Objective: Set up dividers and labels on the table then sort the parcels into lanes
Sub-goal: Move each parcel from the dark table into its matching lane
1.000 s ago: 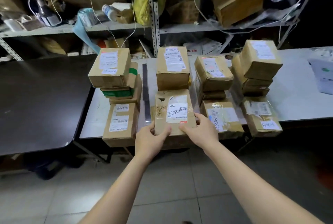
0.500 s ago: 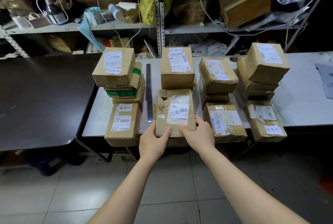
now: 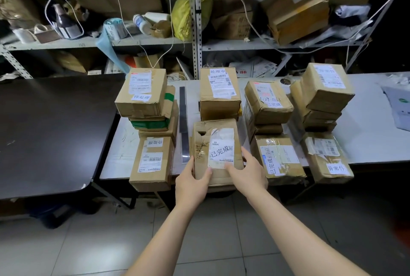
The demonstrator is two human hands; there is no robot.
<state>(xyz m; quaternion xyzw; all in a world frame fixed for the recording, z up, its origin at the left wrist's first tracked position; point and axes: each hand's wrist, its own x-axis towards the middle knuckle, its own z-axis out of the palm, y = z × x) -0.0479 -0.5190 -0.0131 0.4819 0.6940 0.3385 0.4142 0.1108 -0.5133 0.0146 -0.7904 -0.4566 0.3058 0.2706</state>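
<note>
Parcel of torn brown cardboard (image 3: 216,142), just right of grey divider strip (image 3: 183,125), is gripped at near corners by left hand (image 3: 193,183) and right hand (image 3: 246,173). Likely light, stiff; sidewalls should be held, not torn top.

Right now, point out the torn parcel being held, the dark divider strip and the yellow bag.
torn parcel (image 3: 219,149), head view, on its white label
divider strip (image 3: 183,123), head view, mid-length
yellow bag (image 3: 183,16), head view, its left side
</note>
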